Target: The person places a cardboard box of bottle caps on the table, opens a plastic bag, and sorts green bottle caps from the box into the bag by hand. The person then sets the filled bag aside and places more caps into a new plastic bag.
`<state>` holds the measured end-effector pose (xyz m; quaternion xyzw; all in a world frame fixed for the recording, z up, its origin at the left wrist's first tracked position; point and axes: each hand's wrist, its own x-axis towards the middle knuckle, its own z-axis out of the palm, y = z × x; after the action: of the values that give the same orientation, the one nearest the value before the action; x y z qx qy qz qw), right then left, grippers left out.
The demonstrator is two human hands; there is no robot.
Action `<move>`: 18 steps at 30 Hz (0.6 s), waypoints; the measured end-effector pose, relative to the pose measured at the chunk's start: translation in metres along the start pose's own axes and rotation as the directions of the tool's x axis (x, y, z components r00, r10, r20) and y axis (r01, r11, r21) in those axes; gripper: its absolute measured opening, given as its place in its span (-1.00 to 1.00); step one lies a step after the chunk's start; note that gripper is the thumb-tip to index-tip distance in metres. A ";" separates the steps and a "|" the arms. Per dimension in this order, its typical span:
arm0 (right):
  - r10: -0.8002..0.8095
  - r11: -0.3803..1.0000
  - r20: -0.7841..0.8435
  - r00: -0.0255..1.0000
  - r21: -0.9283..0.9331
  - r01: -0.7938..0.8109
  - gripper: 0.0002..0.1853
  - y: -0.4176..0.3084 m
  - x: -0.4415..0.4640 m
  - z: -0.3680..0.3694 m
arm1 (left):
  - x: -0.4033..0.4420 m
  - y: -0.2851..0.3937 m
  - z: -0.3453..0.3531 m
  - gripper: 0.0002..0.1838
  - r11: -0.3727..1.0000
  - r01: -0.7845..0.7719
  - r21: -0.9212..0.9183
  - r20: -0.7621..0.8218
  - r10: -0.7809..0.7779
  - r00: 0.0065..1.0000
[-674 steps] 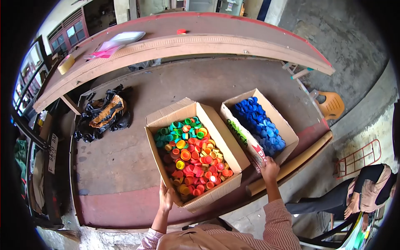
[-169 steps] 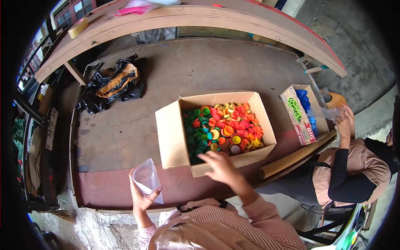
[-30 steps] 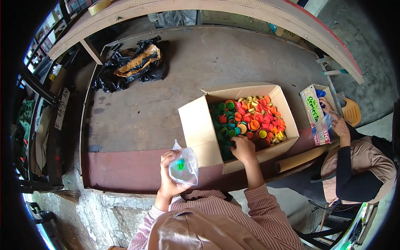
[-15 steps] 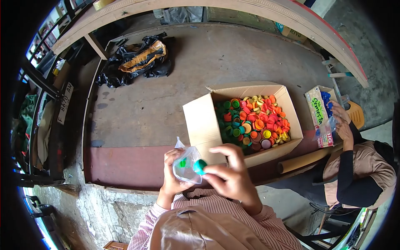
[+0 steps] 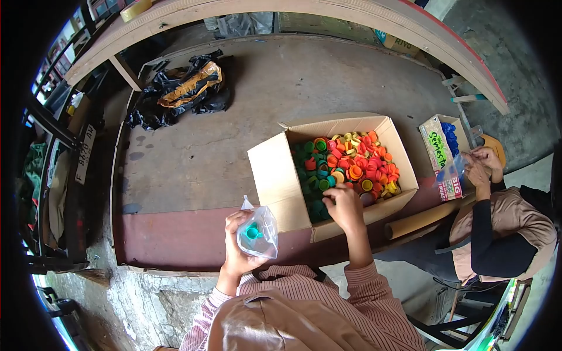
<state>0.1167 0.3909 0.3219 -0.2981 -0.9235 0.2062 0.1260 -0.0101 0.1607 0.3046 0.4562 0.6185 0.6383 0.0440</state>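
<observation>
My left hand (image 5: 235,243) is wrapped round a clear plastic bag (image 5: 264,237), held up over the table's front edge. Green caps (image 5: 252,231) show inside the bag. Over the near side of a large open cardboard box (image 5: 275,187) is my right hand (image 5: 344,206), its fingers bent down near the green caps; whether it holds one is too small to tell. Green caps fill the box's left part, while red, orange and yellow caps (image 5: 369,167) lie to the right. One box flap hangs out to the left.
At the right, a co-worker (image 5: 497,234) holds a clear bag beside a smaller box (image 5: 436,146) of blue caps. A cardboard tube (image 5: 415,222) lies along the front edge. Black plastic (image 5: 175,96) lies back left. A raised wooden shelf (image 5: 281,7) spans the far side.
My right hand has gone from the bag's mouth, where it held a teal cap, back over the large box. More green shows in the bag. The co-worker's hands have come away from the blue caps.
</observation>
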 end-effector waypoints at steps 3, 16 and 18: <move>0.088 0.985 0.170 0.982 -0.161 -0.061 -0.81 -0.001 0.000 0.017 | 0.002 0.003 -0.003 -0.07 0.995 -0.068 0.077 0.036 0.065 0.997; 0.012 0.990 0.085 0.996 -0.139 0.000 -0.80 0.008 -0.002 0.044 | 0.000 0.004 -0.005 -0.09 0.988 -0.139 0.065 -0.072 0.144 0.987; 0.050 0.991 0.135 0.990 -0.134 -0.032 -0.83 0.006 0.001 0.041 | 0.001 0.005 -0.007 -0.09 0.989 -0.133 0.063 -0.061 0.137 0.989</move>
<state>0.1046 0.3832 0.2830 -0.3098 -0.9352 0.1676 0.0379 -0.0129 0.1555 0.3105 0.4770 0.6059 0.6358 -0.0331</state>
